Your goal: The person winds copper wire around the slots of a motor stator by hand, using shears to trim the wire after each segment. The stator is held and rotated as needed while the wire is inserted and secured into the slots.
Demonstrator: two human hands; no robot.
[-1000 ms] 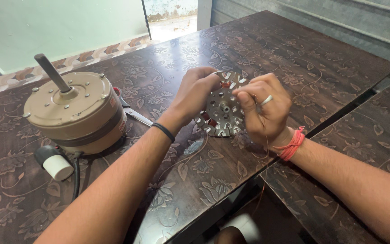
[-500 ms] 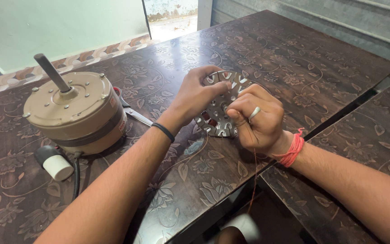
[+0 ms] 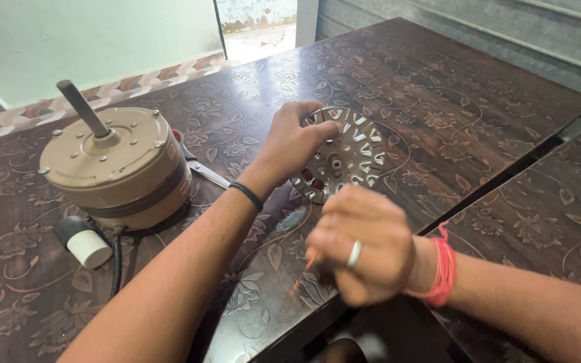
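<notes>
My left hand [image 3: 294, 144] holds the left rim of a round silver metal disc with slots [image 3: 356, 153], which is tilted up off the dark patterned table [image 3: 438, 81]. Red windings show at the disc's lower edge. My right hand [image 3: 364, 245], with a ring and a red wrist thread, is blurred near the table's front edge, a little below the disc. Its fingers are closed on a thin copper-coloured wire [image 3: 311, 259] that hangs below the fingers.
A beige round motor [image 3: 119, 168] with an upright steel shaft [image 3: 82, 107] stands at the left. A black and white cylinder [image 3: 85, 243] on a black cable lies in front of it. Metal scissors [image 3: 203, 171] lie beside the motor. A second table [image 3: 546, 208] adjoins at right.
My right hand has pulled away from the disc toward me, drawing the thin wire with it. The left hand has stayed on the disc's rim.
</notes>
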